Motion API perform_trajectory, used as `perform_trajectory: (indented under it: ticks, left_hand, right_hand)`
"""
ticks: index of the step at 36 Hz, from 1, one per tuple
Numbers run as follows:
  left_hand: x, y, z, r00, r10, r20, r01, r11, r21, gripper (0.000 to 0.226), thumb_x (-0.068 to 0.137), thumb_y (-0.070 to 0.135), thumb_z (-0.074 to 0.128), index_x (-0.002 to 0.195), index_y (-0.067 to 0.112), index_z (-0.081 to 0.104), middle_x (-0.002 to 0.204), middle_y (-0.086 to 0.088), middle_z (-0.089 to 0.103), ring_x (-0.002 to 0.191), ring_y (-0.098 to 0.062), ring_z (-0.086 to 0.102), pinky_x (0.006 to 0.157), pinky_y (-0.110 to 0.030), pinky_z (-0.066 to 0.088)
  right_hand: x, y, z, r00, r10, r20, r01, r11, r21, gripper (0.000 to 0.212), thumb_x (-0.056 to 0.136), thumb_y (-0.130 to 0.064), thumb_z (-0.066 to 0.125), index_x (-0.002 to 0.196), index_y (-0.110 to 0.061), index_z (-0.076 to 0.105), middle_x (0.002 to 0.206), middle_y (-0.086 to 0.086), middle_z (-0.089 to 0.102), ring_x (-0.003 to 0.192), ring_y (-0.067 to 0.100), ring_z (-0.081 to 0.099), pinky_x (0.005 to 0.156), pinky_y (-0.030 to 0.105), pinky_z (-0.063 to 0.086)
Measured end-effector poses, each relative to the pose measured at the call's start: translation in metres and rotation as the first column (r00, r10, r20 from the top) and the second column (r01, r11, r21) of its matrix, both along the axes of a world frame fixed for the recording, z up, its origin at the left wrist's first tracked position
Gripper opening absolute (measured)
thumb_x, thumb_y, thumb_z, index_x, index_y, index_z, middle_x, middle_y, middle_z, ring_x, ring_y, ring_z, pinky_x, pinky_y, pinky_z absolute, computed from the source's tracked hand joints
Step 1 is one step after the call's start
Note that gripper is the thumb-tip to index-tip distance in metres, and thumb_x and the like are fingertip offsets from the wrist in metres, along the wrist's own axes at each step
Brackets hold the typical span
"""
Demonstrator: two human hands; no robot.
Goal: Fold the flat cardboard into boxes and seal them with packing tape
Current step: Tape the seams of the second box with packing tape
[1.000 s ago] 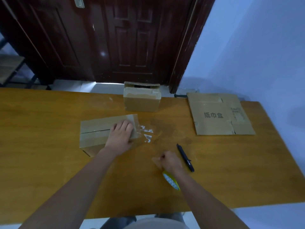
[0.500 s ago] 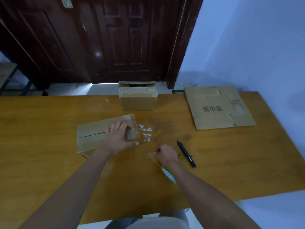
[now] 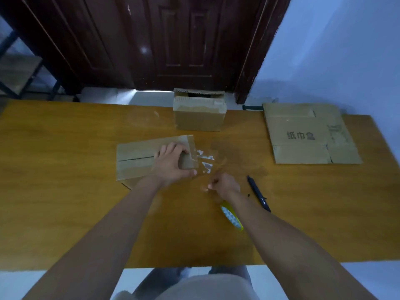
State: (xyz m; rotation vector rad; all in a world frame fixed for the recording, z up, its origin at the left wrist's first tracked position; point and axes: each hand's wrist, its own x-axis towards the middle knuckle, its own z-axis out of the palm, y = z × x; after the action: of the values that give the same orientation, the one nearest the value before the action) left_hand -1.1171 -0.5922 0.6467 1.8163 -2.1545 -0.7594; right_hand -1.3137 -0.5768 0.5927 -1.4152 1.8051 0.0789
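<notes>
Your left hand (image 3: pixel 171 165) presses the box (image 3: pixel 151 159) with fingers curled at its right end. Your right hand (image 3: pixel 225 185), just right of the box, pinches clear tape (image 3: pixel 205 161) stretched from it. Behind the box, one box (image 3: pixel 199 113) looks finished. Far right, flat cardboard (image 3: pixel 307 133) remains unfolded.

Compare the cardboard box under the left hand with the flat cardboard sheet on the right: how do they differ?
The cardboard box is folded up; the flat cardboard sheet lies unfolded. The box has clear tape along its seam and the left hand on it; the sheet lies untouched. The sheet bears printed characters; the box top looks plain. Both are brown, on the table.
</notes>
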Motion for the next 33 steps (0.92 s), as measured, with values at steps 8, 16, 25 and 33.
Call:
perform_trajectory:
  ticks: [8, 16, 25, 33]
  left_hand:
    - [0.002, 0.000, 0.002, 1.000, -0.009, -0.012, 0.010, 1.000, 0.018, 0.091, 0.046, 0.080, 0.035, 0.119, 0.027, 0.046, 0.124, 0.006, 0.039, 0.118, -0.016, 0.029, 0.091, -0.028, 0.019]
    - [0.001, 0.000, 0.001, 1.000, -0.019, -0.022, 0.020, 1.000, 0.014, 0.084, 0.053, 0.078, 0.043, 0.119, 0.026, 0.047, 0.125, 0.005, 0.039, 0.120, -0.017, 0.029, 0.093, -0.030, 0.021]
    - [0.000, 0.000, 0.002, 1.000, -0.018, -0.016, 0.019, 0.999, 0.041, 0.071, 0.064, 0.068, 0.054, 0.121, 0.026, 0.046, 0.129, 0.004, 0.038, 0.123, -0.019, 0.028, 0.096, -0.031, 0.021]
    - [0.001, 0.001, 0.009, 0.999, -0.039, -0.001, 0.039, 0.996, 0.078, 0.058, 0.076, 0.056, 0.064, 0.122, 0.026, 0.046, 0.129, 0.005, 0.038, 0.124, -0.019, 0.030, 0.098, -0.033, 0.022]
  right_hand:
    - [0.008, 0.000, -0.001, 0.991, 0.118, -0.062, -0.116, 0.993, 0.025, 0.012, 0.090, -0.015, 0.056, 0.081, -0.020, 0.062, 0.101, 0.006, 0.068, 0.095, 0.022, 0.063, 0.078, 0.031, 0.049]
    - [0.013, 0.001, -0.003, 0.974, 0.198, -0.111, -0.200, 0.980, -0.004, 0.050, 0.090, -0.012, 0.059, 0.133, -0.025, 0.037, 0.114, 0.004, 0.062, 0.102, 0.026, 0.060, 0.073, 0.035, 0.047]
    - [0.032, 0.008, -0.010, 0.832, 0.321, -0.451, -0.356, 0.935, 0.009, 0.063, 0.095, -0.020, 0.047, 0.148, -0.016, 0.013, 0.129, 0.009, 0.052, 0.112, 0.029, 0.055, 0.080, 0.038, 0.046]
    - [0.032, 0.004, 0.012, 0.846, 0.266, -0.462, -0.362, 0.923, -0.132, 0.053, 0.092, -0.024, 0.054, 0.138, -0.012, 0.032, 0.135, 0.010, 0.039, 0.121, 0.028, 0.045, 0.091, 0.040, 0.042]
